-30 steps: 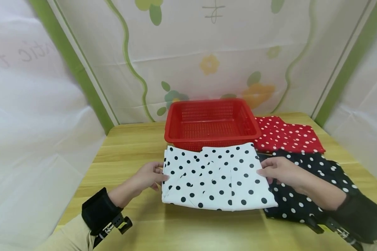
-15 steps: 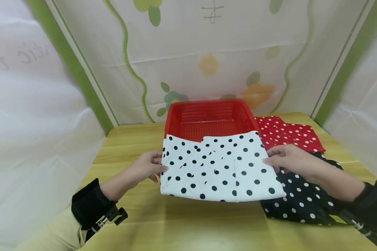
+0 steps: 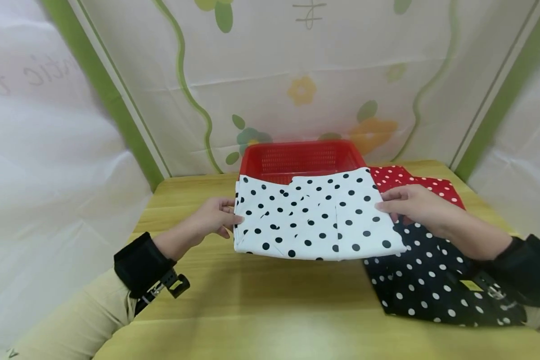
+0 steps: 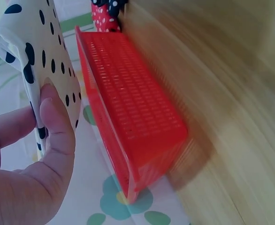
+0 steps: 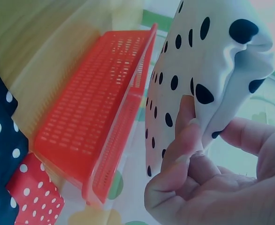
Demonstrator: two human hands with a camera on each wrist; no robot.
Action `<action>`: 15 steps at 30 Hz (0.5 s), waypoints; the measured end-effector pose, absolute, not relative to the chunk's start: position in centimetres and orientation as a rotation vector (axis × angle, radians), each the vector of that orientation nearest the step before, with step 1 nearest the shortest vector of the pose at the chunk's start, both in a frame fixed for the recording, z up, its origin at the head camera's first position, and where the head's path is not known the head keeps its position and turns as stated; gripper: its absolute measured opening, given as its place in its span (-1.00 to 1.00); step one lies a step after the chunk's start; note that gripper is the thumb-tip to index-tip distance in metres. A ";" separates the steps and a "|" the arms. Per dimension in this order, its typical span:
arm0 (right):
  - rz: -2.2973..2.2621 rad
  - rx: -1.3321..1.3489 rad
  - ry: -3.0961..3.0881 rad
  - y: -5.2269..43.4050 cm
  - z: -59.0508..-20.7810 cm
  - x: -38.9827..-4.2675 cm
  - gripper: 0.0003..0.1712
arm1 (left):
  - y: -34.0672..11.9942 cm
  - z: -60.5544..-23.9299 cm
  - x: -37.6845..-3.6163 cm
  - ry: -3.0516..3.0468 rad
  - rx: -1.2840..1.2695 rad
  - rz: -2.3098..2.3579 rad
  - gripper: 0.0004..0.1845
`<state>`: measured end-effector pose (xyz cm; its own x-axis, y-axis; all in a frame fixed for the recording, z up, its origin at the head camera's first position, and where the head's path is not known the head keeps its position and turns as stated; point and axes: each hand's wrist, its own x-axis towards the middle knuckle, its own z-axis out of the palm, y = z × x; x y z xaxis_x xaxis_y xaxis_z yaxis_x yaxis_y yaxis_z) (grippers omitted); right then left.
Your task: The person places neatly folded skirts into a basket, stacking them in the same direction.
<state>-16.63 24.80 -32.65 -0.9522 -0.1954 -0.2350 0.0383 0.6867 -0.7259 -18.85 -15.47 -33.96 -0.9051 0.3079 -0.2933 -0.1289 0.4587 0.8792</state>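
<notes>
- Left hand (image 3: 211, 220): pinches the left edge of the folded white cloth with black polka dots (image 3: 312, 217).
- Right hand (image 3: 409, 206): pinches the cloth's right edge.
- Cloth position: held flat above the wooden table (image 3: 252, 305), its far edge over the red perforated plastic basket (image 3: 297, 156).

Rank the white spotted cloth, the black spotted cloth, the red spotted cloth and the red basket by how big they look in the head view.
1. white spotted cloth, lifted nearer the camera, so its lead is unsure
2. black spotted cloth, partly hidden
3. red basket, mostly covered by the white cloth
4. red spotted cloth, partly hidden, looks about like the basket's visible part
</notes>
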 end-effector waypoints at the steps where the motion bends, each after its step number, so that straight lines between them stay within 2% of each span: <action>1: -1.144 -0.114 2.599 24.7 -32.6 -16.5 -0.33 | -15.5 -33.9 -18.7 2.303 0.149 1.434 -0.54; 15: -1.292 0.022 2.615 23.6 -32.3 -15.3 -0.32 | -15.0 -33.5 -18.6 2.363 0.077 1.408 -0.56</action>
<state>-15.31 23.56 -32.32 -0.9747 -0.0851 -0.2066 0.1124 0.6124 -0.7825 -18.60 -15.04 -33.53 -0.9234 0.2406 -0.2991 -0.1486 0.4944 0.8564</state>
